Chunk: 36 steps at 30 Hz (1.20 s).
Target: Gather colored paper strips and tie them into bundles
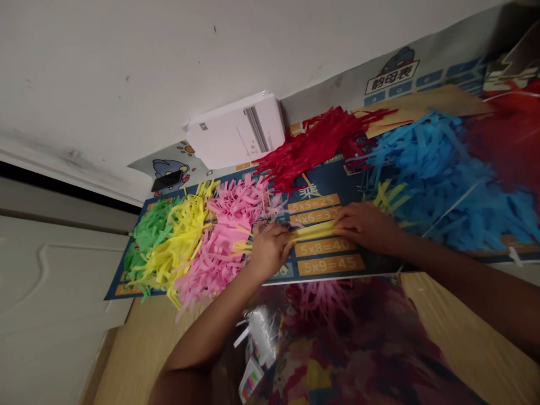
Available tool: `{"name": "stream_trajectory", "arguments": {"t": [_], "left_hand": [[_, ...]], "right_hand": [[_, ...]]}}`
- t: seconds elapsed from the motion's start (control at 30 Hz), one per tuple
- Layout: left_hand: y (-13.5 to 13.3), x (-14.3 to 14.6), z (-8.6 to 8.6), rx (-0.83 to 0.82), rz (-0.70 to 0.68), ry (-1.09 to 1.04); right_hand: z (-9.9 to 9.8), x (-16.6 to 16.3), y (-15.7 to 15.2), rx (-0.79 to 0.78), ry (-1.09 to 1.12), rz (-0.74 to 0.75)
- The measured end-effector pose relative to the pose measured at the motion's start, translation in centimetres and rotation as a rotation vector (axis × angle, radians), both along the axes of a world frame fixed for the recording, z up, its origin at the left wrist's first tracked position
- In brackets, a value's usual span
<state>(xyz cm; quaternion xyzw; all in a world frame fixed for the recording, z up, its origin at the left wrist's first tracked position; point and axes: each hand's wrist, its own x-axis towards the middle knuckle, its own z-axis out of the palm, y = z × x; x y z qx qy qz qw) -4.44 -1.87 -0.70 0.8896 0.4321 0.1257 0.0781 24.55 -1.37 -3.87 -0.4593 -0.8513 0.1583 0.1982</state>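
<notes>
Between my two hands stretches a yellow paper tassel (313, 231), its middle a flat band over the dark blue printed mat (329, 274). My left hand (270, 247) is closed round its left part, with yellow strips sticking out beside the pink tassels. My right hand (365, 228) pinches the right end, and yellow fringe (390, 198) fans out behind it. Left of my left hand lie pink tassels (230, 236), then yellow tassels (181, 242) and green tassels (154, 228). To the right of my right hand is a heap of blue tassels (459, 185).
Red tassels (316, 143) lie at the back, near a white box (236, 132) against the wall. A dark phone-like object (167, 181) rests at the back left. More red material (510, 135) is at the far right. Pink fringe (324, 298) and a clear plastic bag (264, 332) are by my lap.
</notes>
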Motion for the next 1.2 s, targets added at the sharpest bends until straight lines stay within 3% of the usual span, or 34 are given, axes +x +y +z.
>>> {"name": "stream_trajectory", "arguments": {"t": [0.1, 0.33, 0.6, 1.0, 1.1, 1.2], "left_hand": [[0.4, 0.2, 0.2, -0.102, 0.065, -0.068], [0.5, 1.3, 0.2, -0.121, 0.162, -0.027], [1.1, 1.8, 0.4, -0.118, 0.164, 0.046], [1.5, 2.4, 0.3, -0.076, 0.187, 0.155], [1.6, 2.2, 0.5, 0.057, 0.072, 0.162], [1.1, 1.9, 0.9, 0.195, -0.208, 0.233]], "right_hand": [[-0.1, -0.3, 0.7, -0.104, 0.009, -0.056], [0.4, -1.0, 1.7, -0.105, -0.145, -0.104], [1.2, -1.5, 2.2, -0.211, -0.182, -0.145], [0.8, -1.8, 2.3, -0.169, -0.218, -0.181], [1.6, -1.9, 1.8, -0.013, -0.252, -0.208], [2.7, -1.8, 0.9, 0.216, -0.272, 0.01]]}}
